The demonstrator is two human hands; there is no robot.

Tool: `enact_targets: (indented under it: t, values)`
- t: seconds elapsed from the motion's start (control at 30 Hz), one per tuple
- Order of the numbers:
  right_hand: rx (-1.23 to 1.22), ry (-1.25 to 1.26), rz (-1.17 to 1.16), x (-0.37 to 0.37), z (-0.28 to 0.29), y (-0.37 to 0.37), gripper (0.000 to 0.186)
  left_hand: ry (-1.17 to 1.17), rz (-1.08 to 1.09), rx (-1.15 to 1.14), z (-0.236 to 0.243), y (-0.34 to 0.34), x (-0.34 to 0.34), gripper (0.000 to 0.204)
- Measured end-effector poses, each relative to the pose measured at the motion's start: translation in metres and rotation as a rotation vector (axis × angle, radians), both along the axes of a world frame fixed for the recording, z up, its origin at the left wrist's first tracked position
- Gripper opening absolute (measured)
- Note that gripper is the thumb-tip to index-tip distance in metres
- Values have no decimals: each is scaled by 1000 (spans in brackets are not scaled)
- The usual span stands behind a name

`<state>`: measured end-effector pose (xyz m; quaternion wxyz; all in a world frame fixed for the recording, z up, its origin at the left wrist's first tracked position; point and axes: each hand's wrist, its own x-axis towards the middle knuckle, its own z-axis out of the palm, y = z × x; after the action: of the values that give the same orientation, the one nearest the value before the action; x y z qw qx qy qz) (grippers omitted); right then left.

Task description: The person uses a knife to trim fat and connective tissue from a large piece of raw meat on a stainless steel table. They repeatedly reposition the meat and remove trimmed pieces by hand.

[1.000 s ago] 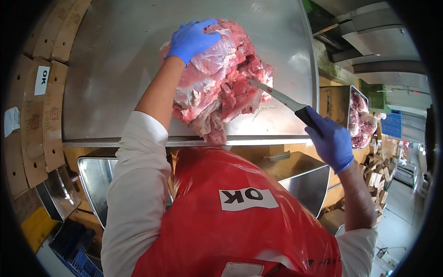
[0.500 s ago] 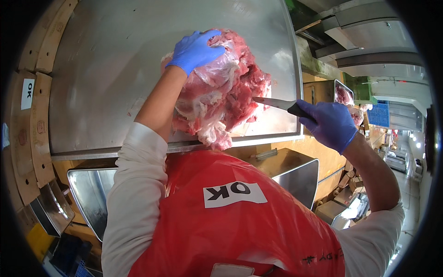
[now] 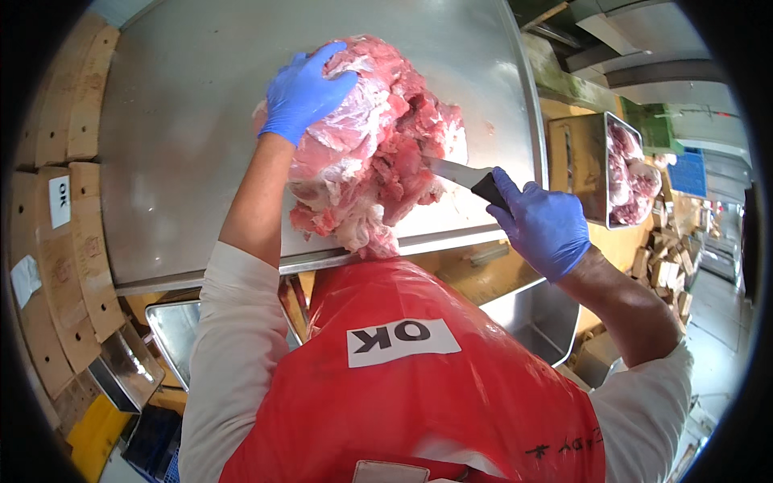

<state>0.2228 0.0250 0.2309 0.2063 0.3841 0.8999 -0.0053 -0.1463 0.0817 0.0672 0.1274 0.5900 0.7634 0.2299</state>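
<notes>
Head view: your right hand (image 3: 549,229), closed round the knife (image 3: 456,172), has come nearer the meat (image 3: 346,149) at the metal table's (image 3: 189,161) near edge, so the blade reaches further across its right side; the tip blurs into flesh. Your left hand (image 3: 306,95) covers the far left; I cannot tell whether it grips.

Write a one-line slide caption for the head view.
Gloved left hand resting on raw meat atop a metal table; gloved right hand holding a knife to the meat.
</notes>
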Motion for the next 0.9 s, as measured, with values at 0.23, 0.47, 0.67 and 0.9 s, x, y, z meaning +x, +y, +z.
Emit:
enact_targets:
  t: [0.23, 0.47, 0.67, 0.9]
  values:
    - [-104, -154, -3, -24, 26, 18, 36, -40, 44, 10, 1, -6, 9, 67]
    - [140, 88, 109, 23, -34, 2, 44, 19, 100, -27, 10, -13, 4, 68]
    - [131, 454, -5, 85, -132, 3, 50, -51, 114, -58, 26, -8, 9, 68]
    - [69, 711, -59, 101, -196, 8, 51, 42, 180, -120, 38, -14, 10, 69]
